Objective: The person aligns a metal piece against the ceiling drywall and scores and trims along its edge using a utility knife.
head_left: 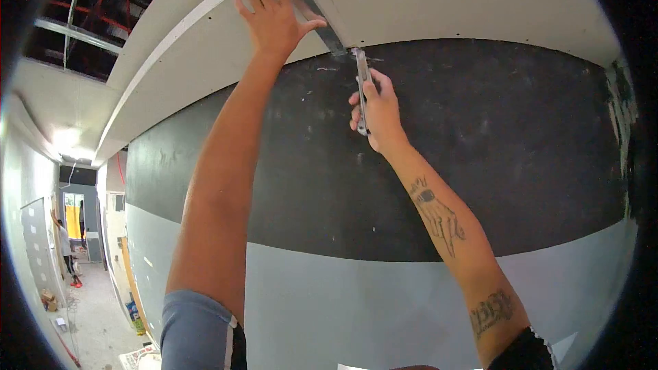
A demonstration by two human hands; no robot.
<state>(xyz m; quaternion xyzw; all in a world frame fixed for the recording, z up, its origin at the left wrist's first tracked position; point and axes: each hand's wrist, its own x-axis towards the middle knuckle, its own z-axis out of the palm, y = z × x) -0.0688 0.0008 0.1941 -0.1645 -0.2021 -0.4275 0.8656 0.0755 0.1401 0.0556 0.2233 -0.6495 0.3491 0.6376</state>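
Overhead, my left hand [272, 17] lies with its fingers spread on the pale ceiling board [404, 0], its thumb reaching over a shiny grey strip [312, 10]. The strip runs along the board to the top of the wall. My right hand [380, 109] is closed around a utility knife [362, 92], held upright. The knife's front end is at the strip's lower end, where ceiling and wall meet; whether the blade touches the board I cannot tell.
A dark band [439, 157] covers the upper wall above a grey-blue lower part [343, 301]. At upper left is an open ceiling grid [89, 14]. Down the corridor at left stands a person [66, 247]; cables and loose items lie on the floor [103, 301].
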